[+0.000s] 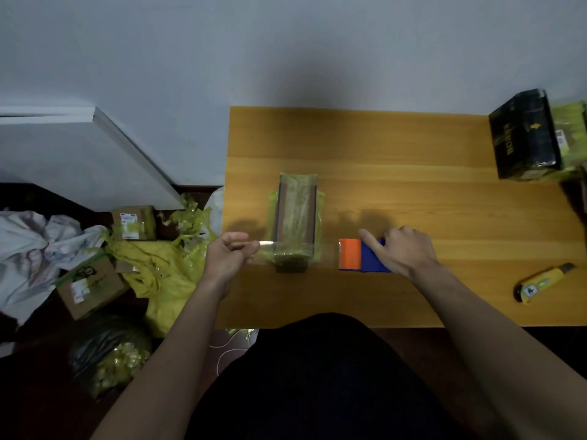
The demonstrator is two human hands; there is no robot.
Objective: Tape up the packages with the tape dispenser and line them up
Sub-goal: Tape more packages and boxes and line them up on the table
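Observation:
A long package wrapped in yellow-green plastic stands on the wooden table, left of centre. A clear strip of tape runs from its near left side into my left hand, which pinches the strip's end just past the table's left edge. Right of the package lies the orange and blue tape dispenser. My right hand rests over its blue part, fingers curled on it. A black box and a yellow-green package stand at the far right corner.
A yellow utility knife lies near the table's right front. On the floor to the left are cardboard boxes, crumpled yellow plastic, white cloth and a dark bag. A white wall is behind the table.

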